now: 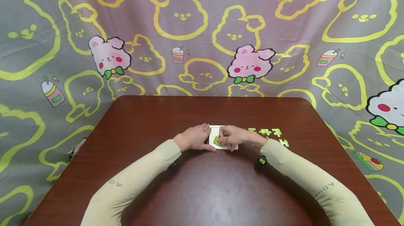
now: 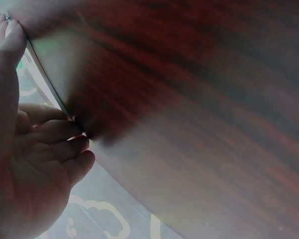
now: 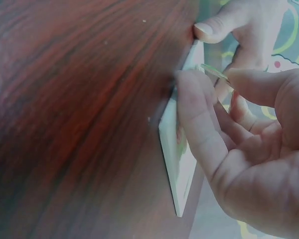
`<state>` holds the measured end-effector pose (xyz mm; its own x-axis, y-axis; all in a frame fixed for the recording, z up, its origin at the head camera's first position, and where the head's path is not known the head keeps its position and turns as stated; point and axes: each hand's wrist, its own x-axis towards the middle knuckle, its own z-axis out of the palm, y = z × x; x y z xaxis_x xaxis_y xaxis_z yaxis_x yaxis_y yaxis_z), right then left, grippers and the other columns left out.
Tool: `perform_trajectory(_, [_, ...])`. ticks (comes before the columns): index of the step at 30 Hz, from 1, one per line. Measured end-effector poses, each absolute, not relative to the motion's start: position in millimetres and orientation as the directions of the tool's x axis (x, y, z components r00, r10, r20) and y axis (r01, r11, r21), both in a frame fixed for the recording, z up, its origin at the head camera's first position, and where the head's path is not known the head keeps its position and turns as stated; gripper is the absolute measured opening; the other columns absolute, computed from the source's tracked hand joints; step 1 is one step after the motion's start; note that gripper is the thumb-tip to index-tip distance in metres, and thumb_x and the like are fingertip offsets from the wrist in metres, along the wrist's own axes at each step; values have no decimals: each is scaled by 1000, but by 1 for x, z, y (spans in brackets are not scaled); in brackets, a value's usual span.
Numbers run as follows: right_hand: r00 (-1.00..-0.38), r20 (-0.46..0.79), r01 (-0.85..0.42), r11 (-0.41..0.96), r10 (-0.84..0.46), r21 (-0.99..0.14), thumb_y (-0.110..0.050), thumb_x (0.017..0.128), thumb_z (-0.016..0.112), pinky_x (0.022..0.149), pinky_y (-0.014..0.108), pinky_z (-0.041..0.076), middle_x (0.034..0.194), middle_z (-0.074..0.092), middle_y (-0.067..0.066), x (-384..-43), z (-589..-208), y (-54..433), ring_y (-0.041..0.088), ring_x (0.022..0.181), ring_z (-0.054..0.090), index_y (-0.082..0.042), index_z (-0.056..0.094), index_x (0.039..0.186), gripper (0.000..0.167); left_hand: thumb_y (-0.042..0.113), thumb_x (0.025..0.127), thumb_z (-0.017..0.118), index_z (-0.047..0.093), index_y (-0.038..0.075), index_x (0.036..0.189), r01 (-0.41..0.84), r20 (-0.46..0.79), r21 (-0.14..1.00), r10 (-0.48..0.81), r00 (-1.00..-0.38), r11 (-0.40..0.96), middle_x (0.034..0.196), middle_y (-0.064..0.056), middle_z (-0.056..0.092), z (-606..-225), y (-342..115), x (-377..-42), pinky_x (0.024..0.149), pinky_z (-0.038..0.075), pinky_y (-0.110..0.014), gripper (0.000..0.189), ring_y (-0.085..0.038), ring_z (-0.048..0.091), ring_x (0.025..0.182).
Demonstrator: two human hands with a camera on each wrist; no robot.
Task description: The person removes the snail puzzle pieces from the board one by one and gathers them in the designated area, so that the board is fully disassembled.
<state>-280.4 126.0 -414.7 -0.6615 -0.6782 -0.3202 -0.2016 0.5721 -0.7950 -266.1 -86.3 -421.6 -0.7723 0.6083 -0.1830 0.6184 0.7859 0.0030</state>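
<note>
A white puzzle board (image 1: 214, 131) lies flat on the table, with some green and red picture showing on it under the fingers. My left hand (image 1: 196, 137) rests at the board's left edge, fingers extended and thumb near its front corner; in the left wrist view its fingertips touch that edge. Over the board, my right hand (image 1: 236, 135) pinches a thin green puzzle piece (image 3: 214, 71) between thumb and fingers. The right wrist view shows this piece tilted above the board's surface. Much of the board is hidden by the right hand.
Several loose puzzle pieces (image 1: 276, 132) lie to the right of the board, some partly behind the right wrist. The brown wooden table (image 1: 151, 113) ends at a patterned curtain (image 1: 202, 50) at the back and sides.
</note>
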Motion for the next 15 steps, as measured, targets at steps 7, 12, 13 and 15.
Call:
perform_trajectory(7, [-634, -311, -182, 527, -708, -830, -13, 99, 57, 48, 34, 56, 82, 66, 16, -280, -413, 131, 21, 57, 66, -2, 46, 90, 18, 77, 83, 52, 40, -1, 146, 626, -168, -3, 617, -769, 780, 154, -22, 39, -423, -86, -266, 118, 34, -40, 101, -32, 35, 145])
perform_trajectory(12, [-628, -265, -224, 496, -731, -839, -12, 98, 57, 45, 33, 53, 85, 68, 18, -279, -412, 135, 24, 59, 67, 0, 46, 91, 18, 78, 83, 51, 39, -1, 147, 623, -171, -6, 613, -772, 783, 154, -22, 38, -424, -86, -266, 118, 33, -40, 102, -31, 34, 146])
perform_trajectory(13, [-628, -256, -234, 493, -735, -838, -12, 98, 58, 45, 33, 53, 85, 68, 18, -278, -412, 136, 24, 59, 68, 0, 46, 91, 18, 78, 83, 51, 39, -1, 147, 622, -172, -7, 611, -772, 783, 155, -21, 38, -424, -86, -267, 119, 33, -40, 103, -31, 34, 146])
perform_trajectory(15, [-627, -241, -250, 484, -741, -838, -12, 98, 58, 45, 34, 54, 86, 68, 18, -278, -412, 139, 25, 59, 68, 0, 46, 90, 18, 79, 83, 51, 39, -1, 148, 622, -173, -12, 611, -772, 783, 155, -22, 38, -424, -86, -267, 119, 33, -40, 103, -31, 34, 146])
